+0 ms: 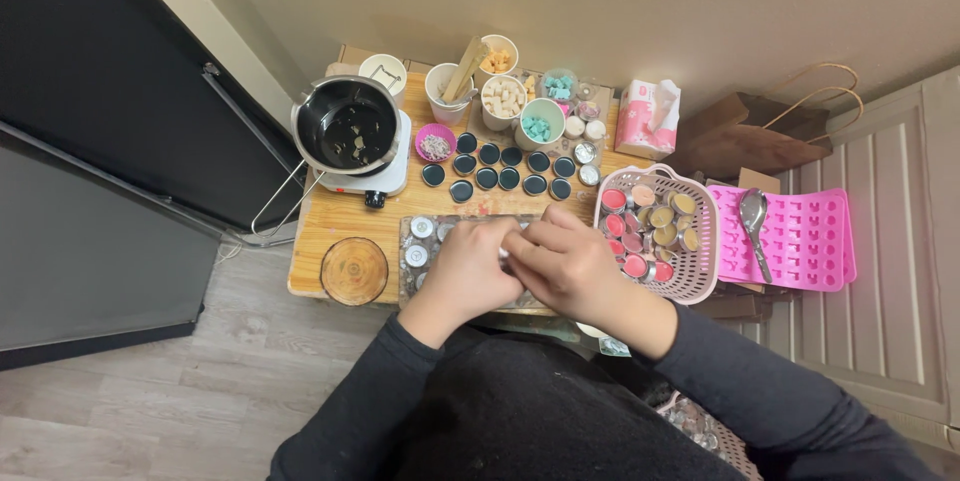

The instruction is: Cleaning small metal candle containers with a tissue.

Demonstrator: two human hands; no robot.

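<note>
My left hand (468, 266) and my right hand (566, 261) meet over a tray (410, 274) of small round tins at the near edge of a small wooden table (335, 226). Both hands close together on one small tin between them, which the fingers mostly hide. A few silver tin lids (419, 241) show at the tray's left side. Beyond the hands lie two rows of dark round tins (500, 167). My dark sleeves fill the bottom of the view.
A black melting pot (347, 125) sits on a white hot plate at the left. Cups of coloured wax pieces (520, 101) stand behind. A pink basket (690, 281) with filled tins, a pink silicone mould (805, 238) with a spoon, a tissue pack and a paper bag lie at the right.
</note>
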